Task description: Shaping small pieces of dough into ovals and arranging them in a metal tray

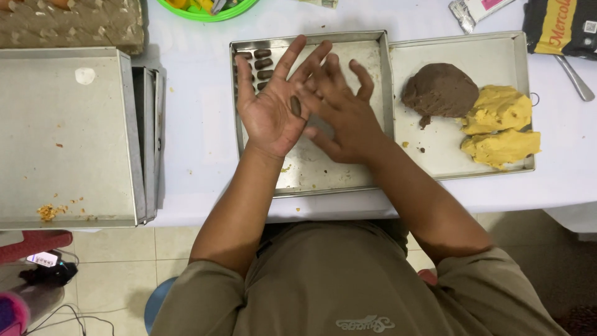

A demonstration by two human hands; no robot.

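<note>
Far left: a large upturned metal tray (62,137) sits on the white table (199,124), with a few crumbs near its near-left corner. More trays (152,143) stand stacked on edge just to its right. None of these carries shaped pieces.

Centre: the baking tray (323,177) lies in front of the person. Its far-left corner holds a short column of small brown dough logs (262,63), partly hidden behind the left hand; exact count cannot be told. The rest of this tray shows bare metal, so by my reading only a small part of it is filled.

Left hand (268,109): palm up, flat, fingers spread wide, closed on nothing. One small brown dough piece (295,106) lies on the palm, oval and already elongated.

Right hand (345,115): palm down, fingers loosely splayed, its fingertips laid across the left palm just beside the piece. It grips nothing; it appears to be rolling the piece between the two hands.

Right: a second tray (435,155) touches the baking tray's right edge. It holds a large brown dough mound (440,90) and, touching it on the right, two yellow dough lumps (500,124).

Judgement: shaping is at an early stage. The brown mound looks largely unused, and the yellow dough shows no shaped pieces anywhere in view.
</note>
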